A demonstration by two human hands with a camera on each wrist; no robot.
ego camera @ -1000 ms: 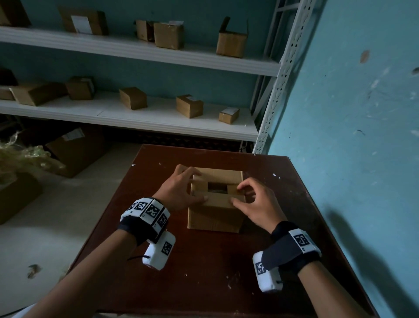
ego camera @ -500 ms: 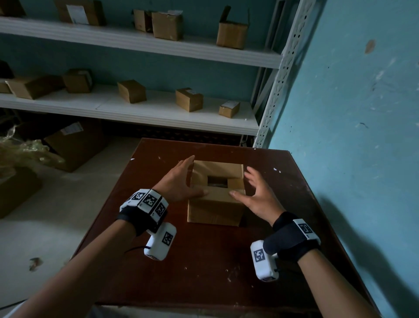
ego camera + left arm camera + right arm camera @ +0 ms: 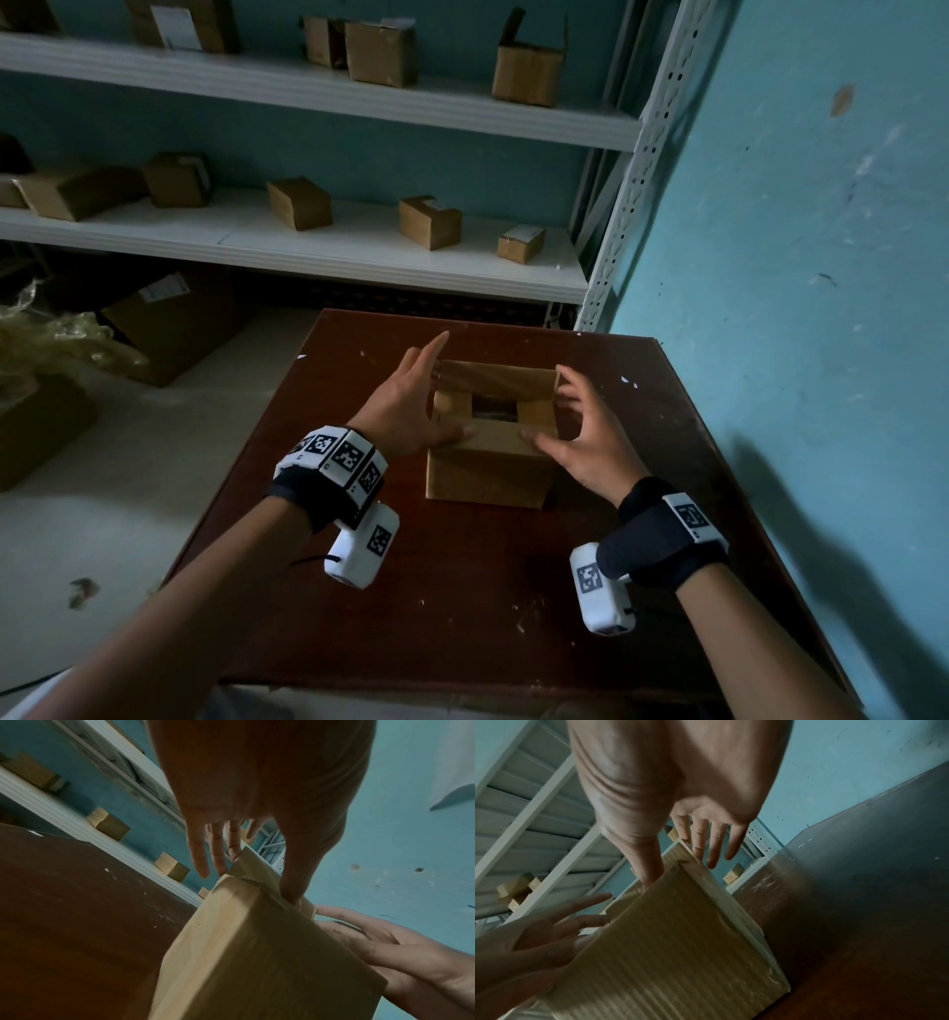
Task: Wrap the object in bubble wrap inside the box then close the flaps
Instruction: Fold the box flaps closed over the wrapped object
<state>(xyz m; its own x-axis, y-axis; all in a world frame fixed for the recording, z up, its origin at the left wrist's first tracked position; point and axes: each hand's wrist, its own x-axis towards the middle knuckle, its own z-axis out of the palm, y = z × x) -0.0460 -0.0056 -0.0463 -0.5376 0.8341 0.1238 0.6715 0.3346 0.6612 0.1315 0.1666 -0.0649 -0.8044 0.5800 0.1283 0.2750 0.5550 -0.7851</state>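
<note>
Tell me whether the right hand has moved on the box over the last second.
Yes. The right hand has uncurled and drawn back off the top opening toward the right edge of the box; only its thumb stays on the near flap.

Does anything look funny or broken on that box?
The box isn't shut: a square gap shows between the folded flaps on top. The far flap still tilts up. No tears or spills are visible.
</note>
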